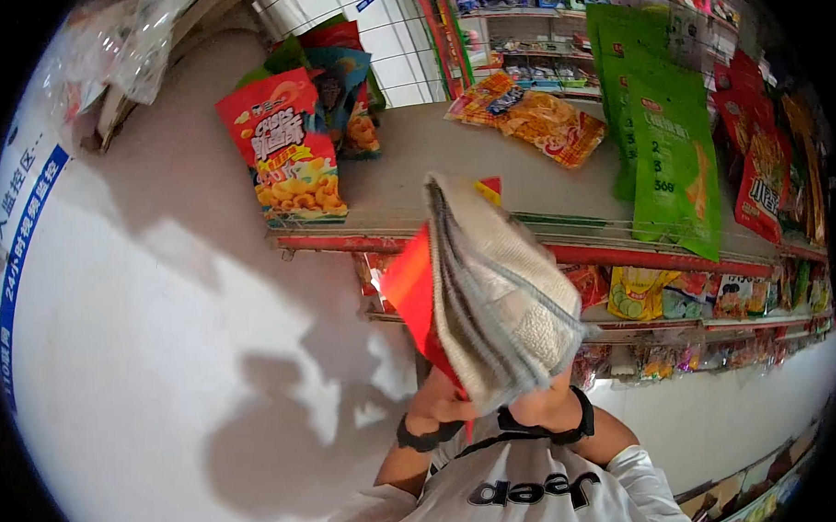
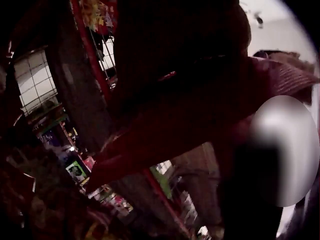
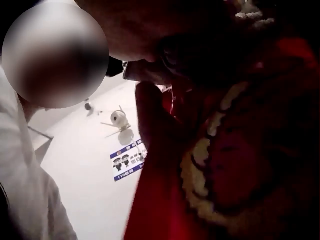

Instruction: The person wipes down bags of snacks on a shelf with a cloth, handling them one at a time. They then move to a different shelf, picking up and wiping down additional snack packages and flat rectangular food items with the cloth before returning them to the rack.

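Observation:
In front of the chest, the two hands hold a folded grey-beige cloth (image 1: 507,304) and a red packet (image 1: 412,293) together. The left hand (image 1: 434,400) grips the packet's lower end, thumb across it. At the cloth's bottom corner, the right hand (image 1: 545,406) holds the fabric, its fingers mostly hidden behind the folds. Dark-edged layers of cloth fan out towards the left. Seen close in the right wrist view, the red packet (image 3: 165,210) bears a pale yellow curved pattern, and a thumb (image 3: 149,107) lies at its edge. The left wrist view is very dark.
Behind the hands runs a metal shelf (image 1: 397,179) with a red front rail. It bears a red crisps bag (image 1: 290,150), an orange snack bag (image 1: 533,119), green bags (image 1: 667,151) and red packets (image 1: 755,157). More packets fill lower tiers. A white wall (image 1: 164,362) stands left.

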Demonstrator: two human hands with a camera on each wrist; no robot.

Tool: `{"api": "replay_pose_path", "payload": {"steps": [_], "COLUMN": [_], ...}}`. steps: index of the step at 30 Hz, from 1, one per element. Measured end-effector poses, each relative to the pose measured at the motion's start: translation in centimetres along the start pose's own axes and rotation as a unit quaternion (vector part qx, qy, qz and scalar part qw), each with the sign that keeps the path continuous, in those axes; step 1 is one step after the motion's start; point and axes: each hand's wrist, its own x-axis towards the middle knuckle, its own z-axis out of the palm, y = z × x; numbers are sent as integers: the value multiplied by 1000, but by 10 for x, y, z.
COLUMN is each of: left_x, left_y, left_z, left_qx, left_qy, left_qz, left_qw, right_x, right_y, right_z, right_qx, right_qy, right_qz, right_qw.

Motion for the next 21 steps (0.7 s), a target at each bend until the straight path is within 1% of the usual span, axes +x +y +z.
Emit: {"api": "replay_pose_path", "payload": {"steps": [1, 2, 3, 4, 5, 7, 10, 11, 14, 15, 16, 17, 18, 19, 20, 21], "left_x": [0, -1, -4, -5, -8, -9, -8, -7, -6, -6, -5, -4, -3, -2, 0, 3], "left_y": [-3, -7, -9, -10, -12, -8, -1, 2, 9, 9, 7, 8, 7, 11, 17, 23], "left_z": [2, 2, 2, 1, 0, -5, -15, -19, -29, -31, -35, -36, -37, -33, -25, -18], "left_qx": [20, 36, 25, 11, -8, -66, -163, -194, -256, -266, -266, -247, -222, -146, -21, 122], "left_qy": [-5, -9, -9, -9, -7, -13, -37, -49, -83, -94, -104, -108, -115, -96, -79, -74], "left_qz": [-6, -8, -9, -10, -6, 0, 22, 31, 54, 57, 57, 56, 56, 43, 23, 8], "left_qw": [1000, 999, 1000, 1000, 1000, 998, 986, 979, 962, 958, 957, 961, 967, 984, 996, 990], "right_x": [8, 17, 26, 33, 29, 18, 6, 2, 0, -1, 1, -2, -6, -9, -12, -15], "right_y": [-4, -8, -12, -14, -7, 1, 7, 10, 13, 14, 17, 15, 14, 13, 13, 14], "right_z": [-3, -5, -7, -7, -8, -7, -11, -11, -19, -17, -20, -11, -8, -5, -11, -17], "right_qx": [-81, -117, -145, -127, -130, -176, -96, -96, -135, -140, -104, 164, 267, 370, 325, 278], "right_qy": [-42, -100, -155, -224, -267, -328, -340, -323, -331, -302, -286, -172, -98, -7, 27, 62], "right_qz": [-76, -117, -160, -168, -187, -220, -145, -142, -132, -115, -101, 57, 136, 196, 181, 165], "right_qw": [993, 981, 964, 952, 936, 902, 924, 931, 925, 936, 947, 970, 949, 908, 928, 944]}}
